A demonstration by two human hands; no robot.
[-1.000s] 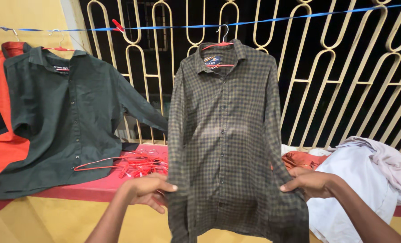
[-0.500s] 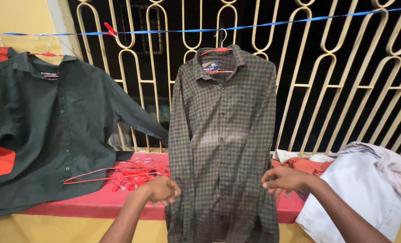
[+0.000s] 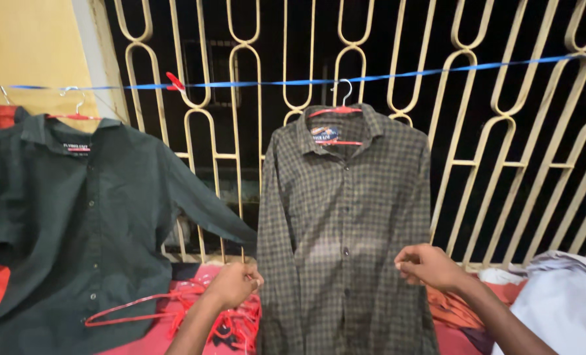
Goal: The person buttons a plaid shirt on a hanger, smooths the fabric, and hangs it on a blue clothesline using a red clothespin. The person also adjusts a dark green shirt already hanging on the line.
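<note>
at the hanging checked shirt [image 3: 345,230], left hand [image 3: 235,284] and right hand [image 3: 426,265], fingers pinched on its side edges

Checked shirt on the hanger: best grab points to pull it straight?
Judging by its pose, pinch the checked shirt at its two side edges at mid-height, coming from the front. It hangs flat and front-on from the red hanger, so both edges are open. The left hand and right hand are already there.

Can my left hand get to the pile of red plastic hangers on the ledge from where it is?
Probably yes: the left hand hovers just above the pile of red plastic hangers, with nothing between them.
</note>
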